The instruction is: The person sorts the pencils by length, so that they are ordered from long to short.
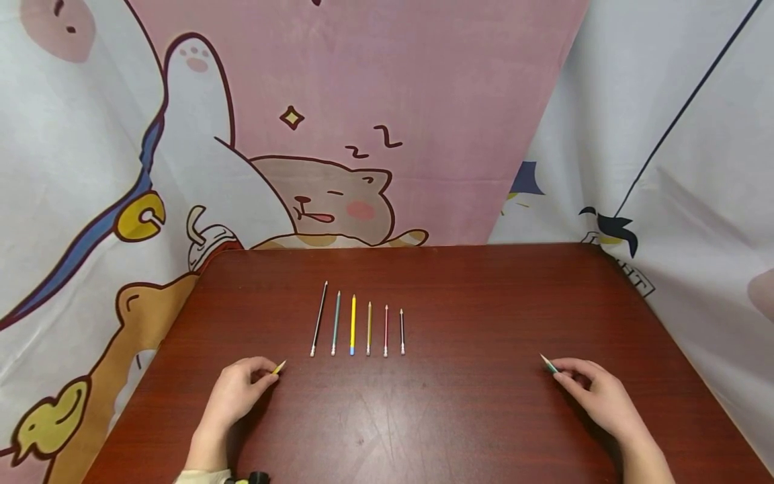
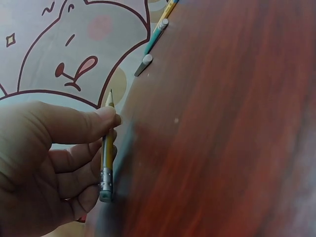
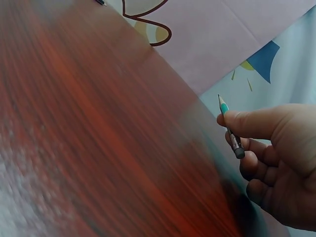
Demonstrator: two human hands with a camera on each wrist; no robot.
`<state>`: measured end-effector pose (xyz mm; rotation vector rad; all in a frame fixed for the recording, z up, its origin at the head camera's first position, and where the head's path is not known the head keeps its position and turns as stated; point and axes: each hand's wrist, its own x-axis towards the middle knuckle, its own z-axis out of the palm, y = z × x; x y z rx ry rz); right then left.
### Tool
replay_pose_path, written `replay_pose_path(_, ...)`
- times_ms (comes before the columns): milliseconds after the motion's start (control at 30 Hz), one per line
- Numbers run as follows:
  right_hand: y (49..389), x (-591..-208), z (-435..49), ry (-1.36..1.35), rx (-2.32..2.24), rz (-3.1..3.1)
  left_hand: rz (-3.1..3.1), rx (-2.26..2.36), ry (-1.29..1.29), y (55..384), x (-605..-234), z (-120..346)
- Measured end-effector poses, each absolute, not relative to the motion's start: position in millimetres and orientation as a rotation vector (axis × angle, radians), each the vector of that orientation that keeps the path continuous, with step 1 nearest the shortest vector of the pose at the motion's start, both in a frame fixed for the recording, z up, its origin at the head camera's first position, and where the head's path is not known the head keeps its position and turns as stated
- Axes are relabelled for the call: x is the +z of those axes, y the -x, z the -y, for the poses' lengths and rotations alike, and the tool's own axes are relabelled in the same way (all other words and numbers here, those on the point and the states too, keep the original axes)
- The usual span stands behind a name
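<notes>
My left hand [image 1: 238,390] pinches a short yellow pencil [image 2: 107,153] between thumb and fingers, its sharpened tip up and a green eraser at the lower end in the left wrist view. On the other side, my right hand [image 1: 595,393] pinches a shorter green pencil [image 3: 224,107] with a dark eraser end. Between the hands, several pencils lie in a row, points away from me: a long black one [image 1: 319,319], a teal one [image 1: 336,324], a yellow one [image 1: 353,326], a gold-brown one [image 1: 369,329], a red one [image 1: 385,331] and a short dark one [image 1: 402,332].
The pencils lie on a glossy reddish-brown table [image 1: 471,403]. A cloth with cartoon animals [image 1: 338,195] hangs behind its far edge and along the sides. A small black object [image 1: 259,478] shows by the left wrist at the bottom.
</notes>
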<state>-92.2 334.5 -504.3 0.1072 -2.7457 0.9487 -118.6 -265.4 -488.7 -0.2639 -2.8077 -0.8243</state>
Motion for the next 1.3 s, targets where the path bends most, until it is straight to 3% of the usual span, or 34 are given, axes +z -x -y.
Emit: replay_pose_path(1300, 118, -501, -278, -0.174, 1.264, 2.724, 2.699, -1.058, 0.305, 147, -476, 193)
